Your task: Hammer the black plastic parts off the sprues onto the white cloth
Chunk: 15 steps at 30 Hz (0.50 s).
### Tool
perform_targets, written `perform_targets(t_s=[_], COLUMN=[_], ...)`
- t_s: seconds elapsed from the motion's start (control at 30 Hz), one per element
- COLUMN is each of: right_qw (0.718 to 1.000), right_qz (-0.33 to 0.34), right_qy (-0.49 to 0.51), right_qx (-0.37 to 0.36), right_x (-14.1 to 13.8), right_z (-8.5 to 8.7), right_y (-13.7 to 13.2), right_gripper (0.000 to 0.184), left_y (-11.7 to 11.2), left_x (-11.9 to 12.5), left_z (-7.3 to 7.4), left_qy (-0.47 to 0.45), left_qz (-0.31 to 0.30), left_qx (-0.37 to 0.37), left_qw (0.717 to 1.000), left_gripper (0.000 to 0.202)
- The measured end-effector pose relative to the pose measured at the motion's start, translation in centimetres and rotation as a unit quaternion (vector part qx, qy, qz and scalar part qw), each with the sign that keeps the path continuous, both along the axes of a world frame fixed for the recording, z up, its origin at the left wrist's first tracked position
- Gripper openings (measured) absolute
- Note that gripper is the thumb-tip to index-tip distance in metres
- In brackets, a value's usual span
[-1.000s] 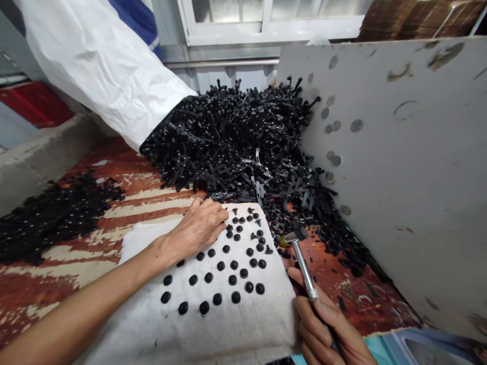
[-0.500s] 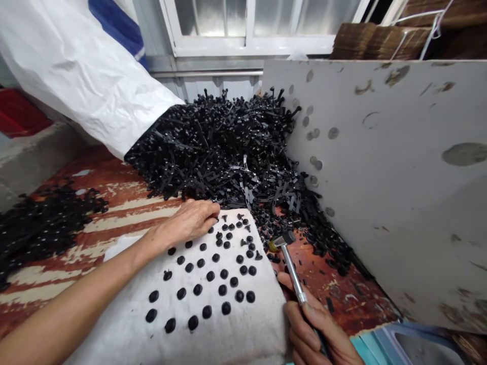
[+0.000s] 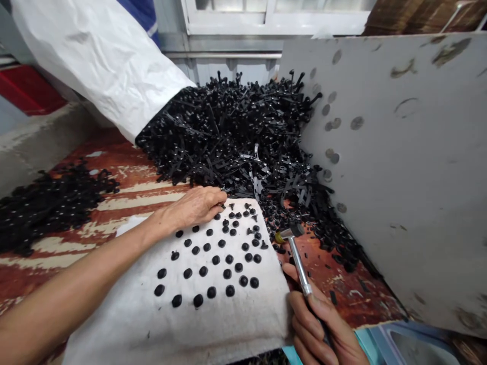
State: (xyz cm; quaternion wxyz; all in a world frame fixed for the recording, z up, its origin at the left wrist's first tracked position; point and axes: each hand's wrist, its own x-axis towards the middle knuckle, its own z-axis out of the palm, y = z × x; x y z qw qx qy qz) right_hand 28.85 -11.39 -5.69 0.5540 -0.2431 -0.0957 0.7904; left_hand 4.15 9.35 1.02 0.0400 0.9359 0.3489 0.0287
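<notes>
My left hand (image 3: pixel 196 208) rests at the far edge of a white cloth pad (image 3: pixel 178 324), fingers curled together on small black parts, right next to a big heap of black plastic strips (image 3: pixel 236 132). Several round black caps (image 3: pixel 213 263) lie in rows on the pad, with loose ones near my fingertips. My right hand (image 3: pixel 323 334) grips the handle of a small metal hammer (image 3: pixel 294 253), whose head hovers just off the pad's right edge.
A grey spotted board (image 3: pixel 399 167) stands upright along the right. A white sack (image 3: pixel 102 61) spills the heap from the upper left. A second pile of black parts (image 3: pixel 49 203) lies on the worn red tabletop (image 3: pixel 133 187) at left. A blue tray corner (image 3: pixel 399 344) shows bottom right.
My left hand has slid a little toward the pad's far edge, uncovering more caps. The hammer stays held in the same pose; the view shifts with my head.
</notes>
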Motion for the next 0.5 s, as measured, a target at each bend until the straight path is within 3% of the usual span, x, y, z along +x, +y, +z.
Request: perform_targets(t_s=[0.2,0.3,0.5], right_qw=[0.999,1.0,0.999], right_qz=[0.001,-0.011,0.008], right_qy=[0.023,0.026,0.03], right_qx=[0.024,0.012,0.005], right_x=[-0.36,-0.2,0.02], right_z=[0.21,0.25,0.16], right_y=[0.16,-0.08,-0.17], right_gripper=[0.027,0.027,0.026], left_y=[0.33,0.21,0.77], left_x=[-0.02,0.11,-0.11], left_z=[-0.58,-0.26,0.09], left_qy=[-0.003,0.0,-0.046], left_qz=[0.001,-0.006,0.04], left_qx=[0.038,0.018,-0.06], left_qw=[0.999,1.0,0.996], left_gripper=[0.021,0.02,0.021])
